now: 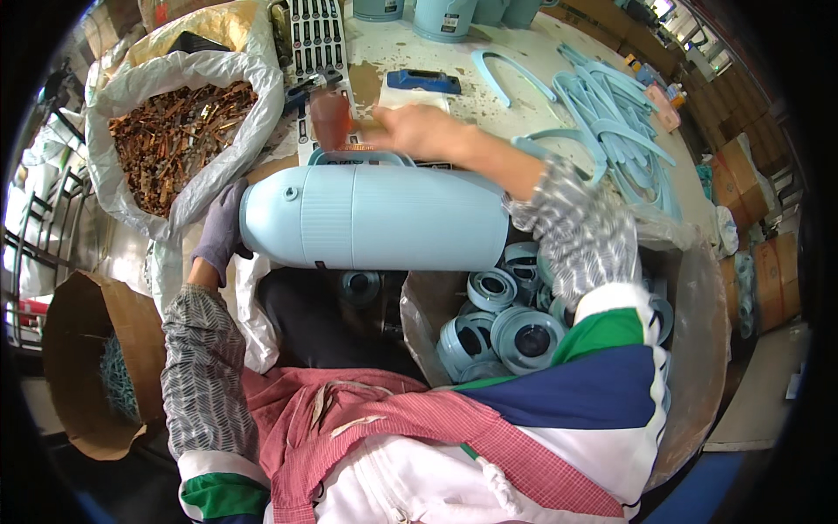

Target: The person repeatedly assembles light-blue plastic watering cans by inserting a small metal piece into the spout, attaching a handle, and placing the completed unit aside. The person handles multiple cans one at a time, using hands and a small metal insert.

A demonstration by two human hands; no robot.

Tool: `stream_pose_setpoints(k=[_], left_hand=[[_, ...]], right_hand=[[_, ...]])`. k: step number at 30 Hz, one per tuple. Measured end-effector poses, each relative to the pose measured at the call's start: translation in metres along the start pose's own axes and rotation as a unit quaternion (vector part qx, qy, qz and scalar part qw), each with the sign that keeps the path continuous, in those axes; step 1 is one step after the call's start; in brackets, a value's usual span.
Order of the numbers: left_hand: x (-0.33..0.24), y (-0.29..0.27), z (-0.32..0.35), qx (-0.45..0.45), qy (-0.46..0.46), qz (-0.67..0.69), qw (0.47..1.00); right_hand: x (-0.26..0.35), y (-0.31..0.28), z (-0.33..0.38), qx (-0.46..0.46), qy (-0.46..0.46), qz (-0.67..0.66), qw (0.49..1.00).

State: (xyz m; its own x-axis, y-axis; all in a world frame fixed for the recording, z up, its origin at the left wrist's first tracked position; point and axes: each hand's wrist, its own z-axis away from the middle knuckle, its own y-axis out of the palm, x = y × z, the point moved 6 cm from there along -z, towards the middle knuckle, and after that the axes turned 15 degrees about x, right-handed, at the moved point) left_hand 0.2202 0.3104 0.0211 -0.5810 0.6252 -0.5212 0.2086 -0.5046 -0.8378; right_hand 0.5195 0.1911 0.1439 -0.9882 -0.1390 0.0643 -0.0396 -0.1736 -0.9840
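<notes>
A large light-blue ribbed flask body (384, 218) lies on its side along the table's near edge, its narrower shoulder end to the left. My gloved left hand (223, 225) is closed around that end; some of its fingers are hidden behind it. Beyond the flask, my bare right hand (415, 131) grips a mallet with a reddish head (331, 120), slightly smeared by motion. The mallet head is above the table, close to a light-blue handle loop (358, 158) that shows along the flask's far side. Whether the mallet touches anything, I cannot tell.
A plastic-lined sack of small brown metal-like pieces (179, 140) stands at left, above a cardboard box (100, 367). Light-blue strips (611, 122) pile up on the right. Round lids (528, 339) fill a lined box below. A blue tool (423, 82) and a label sheet (318, 39) lie farther back.
</notes>
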Motion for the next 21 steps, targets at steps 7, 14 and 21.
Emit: stream_pose_setpoints(k=[7,14,21], left_hand=[[-0.017,-0.010,0.009,-0.023,-0.040,-0.076,0.996],[-0.028,-0.006,0.007,0.001,-0.088,0.500,0.861],[0.114,-0.015,0.133,-0.117,-0.061,0.280,0.951]], right_hand=[[-0.003,-0.030,0.037,-0.081,-0.033,-0.123,0.989],[-0.133,-0.008,0.086,-0.107,0.217,0.165,0.956],[-0.024,0.117,0.207,-0.018,0.080,-0.224,0.971]])
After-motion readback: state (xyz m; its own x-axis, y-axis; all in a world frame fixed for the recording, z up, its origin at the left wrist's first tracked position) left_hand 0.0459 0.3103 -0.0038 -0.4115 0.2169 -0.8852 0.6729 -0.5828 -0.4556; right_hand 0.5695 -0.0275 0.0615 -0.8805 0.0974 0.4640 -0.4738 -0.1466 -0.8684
